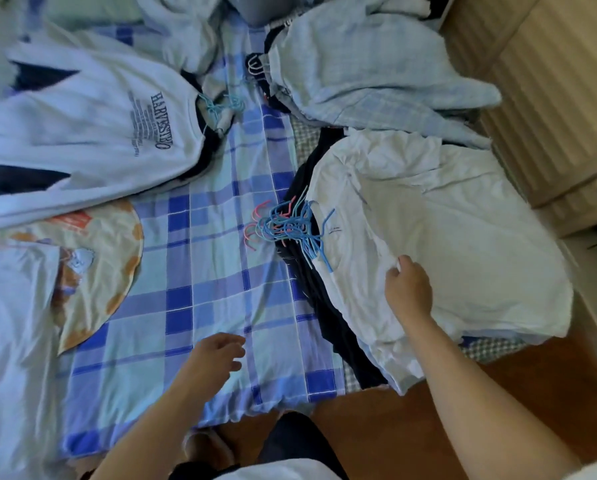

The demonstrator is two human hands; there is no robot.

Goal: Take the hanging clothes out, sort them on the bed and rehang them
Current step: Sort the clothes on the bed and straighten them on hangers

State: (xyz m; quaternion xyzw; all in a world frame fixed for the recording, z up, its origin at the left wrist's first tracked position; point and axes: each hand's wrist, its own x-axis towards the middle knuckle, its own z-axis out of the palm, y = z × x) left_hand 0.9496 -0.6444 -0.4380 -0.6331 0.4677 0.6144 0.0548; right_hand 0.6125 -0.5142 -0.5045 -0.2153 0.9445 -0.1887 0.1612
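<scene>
lying creased under right hand: white shirt

Lighting: soft, even daylight with a cool blue cast; shadows faint. Quality: wide-angle bending at edges; motion blur left of the blue checked cotton bedsheet.

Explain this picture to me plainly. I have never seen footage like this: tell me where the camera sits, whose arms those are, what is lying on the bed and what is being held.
The camera is worn on a person's head and looks down, so both bare arms are the wearer's own. Below lies a bed with a blue checked sheet. On it are piles of clothes on hangers: a white T-shirt tops the near right pile, with a bunch of blue and pink hanger hooks sticking out beside it. A white printed shirt tops the pile at far left, and pale blue checked shirts lie at far right. The right hand pinches the white T-shirt's fabric. The left hand hovers over the sheet, fingers relaxed, holding nothing.
</scene>
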